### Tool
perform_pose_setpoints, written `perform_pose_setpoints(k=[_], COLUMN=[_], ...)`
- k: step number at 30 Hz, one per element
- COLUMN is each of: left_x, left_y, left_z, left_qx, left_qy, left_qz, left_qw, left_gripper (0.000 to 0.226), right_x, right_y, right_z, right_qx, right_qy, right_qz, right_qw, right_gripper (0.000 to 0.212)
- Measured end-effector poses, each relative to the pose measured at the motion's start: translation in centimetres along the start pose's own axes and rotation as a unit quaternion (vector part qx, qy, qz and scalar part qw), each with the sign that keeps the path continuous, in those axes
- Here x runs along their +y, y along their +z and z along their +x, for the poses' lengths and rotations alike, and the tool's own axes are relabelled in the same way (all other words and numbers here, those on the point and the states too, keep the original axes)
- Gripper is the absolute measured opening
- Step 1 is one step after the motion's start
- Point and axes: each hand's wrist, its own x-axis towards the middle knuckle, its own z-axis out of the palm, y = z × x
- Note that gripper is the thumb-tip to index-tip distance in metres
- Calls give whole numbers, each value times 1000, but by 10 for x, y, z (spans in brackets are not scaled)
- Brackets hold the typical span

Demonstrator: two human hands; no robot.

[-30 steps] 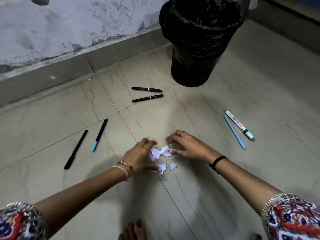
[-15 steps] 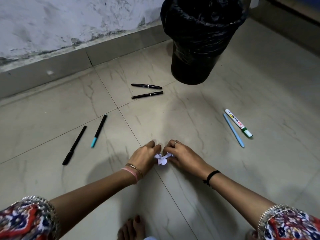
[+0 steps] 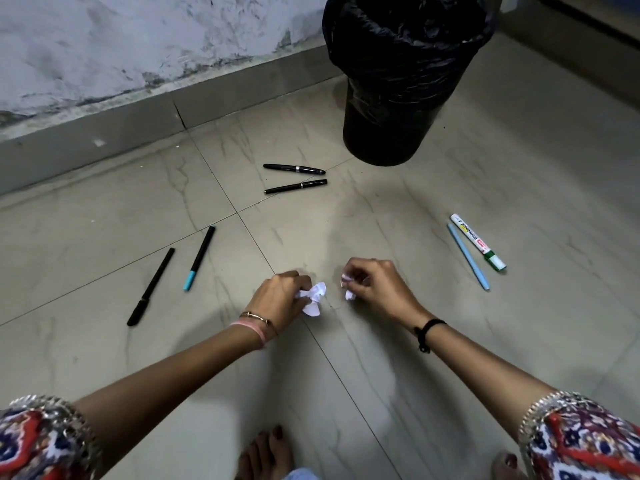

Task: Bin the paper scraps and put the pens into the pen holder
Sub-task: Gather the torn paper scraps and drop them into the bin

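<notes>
Over glossy veined floor tile point(image 3: 381, 341) | left hand point(image 3: 282, 296) fisted round crumpled white paper scraps point(image 3: 313, 297) | right hand point(image 3: 377, 285) pinching smaller wad point(image 3: 349, 293) | bin point(image 3: 398, 81), crinkly black liner

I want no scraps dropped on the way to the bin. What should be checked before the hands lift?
1. Left hand closed on paper scraps: ok.
2. Right hand closed on its scraps: ok.
3. No scraps left on the floor: ok, none visible.
4. Bin open: ok.
5. Way to the bin free of pens: cannot tell; two black pens lie near it.
6. Pen holder in sight: not ok.
</notes>
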Motion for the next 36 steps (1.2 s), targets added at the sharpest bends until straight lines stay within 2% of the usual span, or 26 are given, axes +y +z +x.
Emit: perform_pose_setpoints(k=[2, 5, 12, 20, 25, 28, 31, 36], left_x=[-4, -5, -7, -8, -9, -8, -4, 13], left_y=[-3, -5, -9, -8, -8, -13, -21, -46], left_z=[-1, -1, 2, 4, 5, 8, 13, 30], left_qx=[8, 8, 17, 14, 17, 19, 24, 30], left_qy=[-7, -10, -24, -25, -39, -46, -47, -35], left_qz=[-7, -7, -7, -14, -32, -45, -51, -76], left_qw=[1000, 1000, 1000, 999, 999, 998, 997, 996], left_gripper=[11, 11, 13, 10, 9, 10, 13, 12], right_x=[1, 2, 11, 19, 16, 13, 5, -13], right_y=[-7, -7, 4, 16, 13, 0, -19, -58], right_z=[6, 13, 16, 11, 11, 13, 17, 37], right_qx=[16, 2, -91, -70, -81, -7, 33, 40], right_qy=[11, 5, -26, -92, -52, 32, 97, 82], right_qz=[19, -25, -140, -241, -183, -77, 37, 82], right_qw=[1000, 1000, 986, 964, 978, 997, 994, 992], right_gripper=[14, 9, 12, 22, 21, 17, 19, 13])
